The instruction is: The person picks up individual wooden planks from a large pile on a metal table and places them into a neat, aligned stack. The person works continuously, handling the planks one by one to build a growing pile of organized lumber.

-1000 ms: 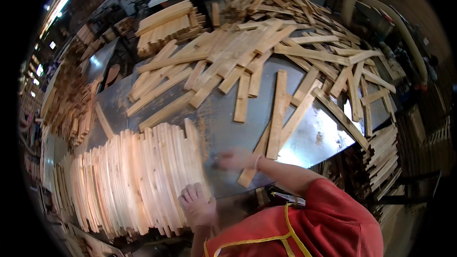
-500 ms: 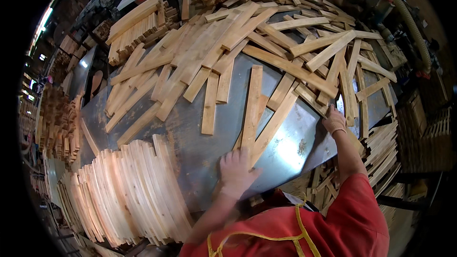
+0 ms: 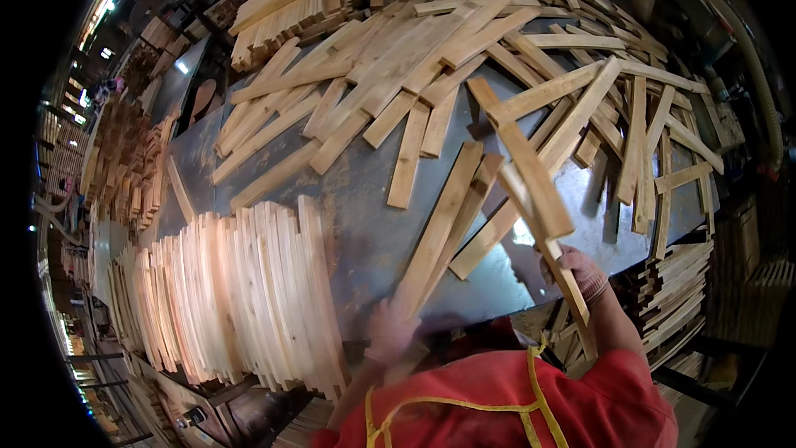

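Note:
My right hand (image 3: 579,272), in a knit glove, is closed round a narrow wooden slat (image 3: 571,297) tilted over the table's near edge. Just beyond it, another board (image 3: 535,178) overlaps the held slat's far part. My left hand (image 3: 393,330), smeared by motion, is at the near ends of two wooden slats (image 3: 444,220) lying side by side and seems closed on them. Between the hands, a shorter-looking slat (image 3: 485,241) lies on the metal table (image 3: 356,241), its far end under other wood.
A neat row of upright-edged slats (image 3: 240,290) lines the table's near left. Loose boards (image 3: 439,50) are heaped across the far side and right. Stacked slats (image 3: 286,12) stand at the far left, and more (image 3: 676,282) sit below the right edge.
My right hand has drawn a slat toward me from the pile, and the overlapping board has shifted with it. My left hand has moved nearer with its slats. The view has shifted.

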`<state>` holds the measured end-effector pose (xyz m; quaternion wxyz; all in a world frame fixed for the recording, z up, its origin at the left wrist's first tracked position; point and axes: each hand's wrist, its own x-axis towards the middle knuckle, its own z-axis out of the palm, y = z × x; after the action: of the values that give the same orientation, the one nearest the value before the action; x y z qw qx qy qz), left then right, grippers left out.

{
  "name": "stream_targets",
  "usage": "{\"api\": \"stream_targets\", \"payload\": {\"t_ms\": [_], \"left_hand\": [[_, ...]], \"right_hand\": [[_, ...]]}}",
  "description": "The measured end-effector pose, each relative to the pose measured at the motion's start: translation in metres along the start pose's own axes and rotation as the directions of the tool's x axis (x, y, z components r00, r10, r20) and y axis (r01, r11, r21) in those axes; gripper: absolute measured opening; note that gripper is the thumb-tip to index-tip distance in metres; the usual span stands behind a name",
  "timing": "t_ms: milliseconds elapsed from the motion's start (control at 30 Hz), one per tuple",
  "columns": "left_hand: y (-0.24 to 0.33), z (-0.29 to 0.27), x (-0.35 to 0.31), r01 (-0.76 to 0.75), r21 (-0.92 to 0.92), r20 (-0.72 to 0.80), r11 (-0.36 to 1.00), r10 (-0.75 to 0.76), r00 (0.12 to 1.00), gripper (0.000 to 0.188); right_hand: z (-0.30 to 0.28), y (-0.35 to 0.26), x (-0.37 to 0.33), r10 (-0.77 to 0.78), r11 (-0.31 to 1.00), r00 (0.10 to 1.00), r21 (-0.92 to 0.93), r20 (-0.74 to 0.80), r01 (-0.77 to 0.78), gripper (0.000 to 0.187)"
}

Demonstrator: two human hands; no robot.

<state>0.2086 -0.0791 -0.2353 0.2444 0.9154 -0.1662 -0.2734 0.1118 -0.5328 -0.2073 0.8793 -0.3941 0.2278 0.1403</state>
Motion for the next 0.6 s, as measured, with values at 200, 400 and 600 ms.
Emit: {"api": "stream_targets", "payload": {"t_ms": [200, 400, 600], "left_hand": [[0.002, -0.053, -0.067, 0.268, -0.935, 0.275, 0.231, -0.002, 0.961, 0.086], [-0.047, -0.039, -0.137, 0.239, -0.962, 0.23, 0.135, -0.078, 0.97, 0.092], [-0.079, -0.028, -0.152, 0.037, 0.12, -0.41, 0.992, 0.016, 0.912, 0.088]], "right_hand": [[0.095, 0.0, 0.06, -0.334, 0.939, 0.923, 0.02, -0.193, 0.344, 0.055], [0.203, 0.115, 0.168, -0.037, 0.998, 0.999, -0.044, -0.04, 0.036, 0.03], [0.315, 0.171, 0.201, 0.095, 0.211, 0.995, -0.977, 0.001, -0.019, 0.063]]}}
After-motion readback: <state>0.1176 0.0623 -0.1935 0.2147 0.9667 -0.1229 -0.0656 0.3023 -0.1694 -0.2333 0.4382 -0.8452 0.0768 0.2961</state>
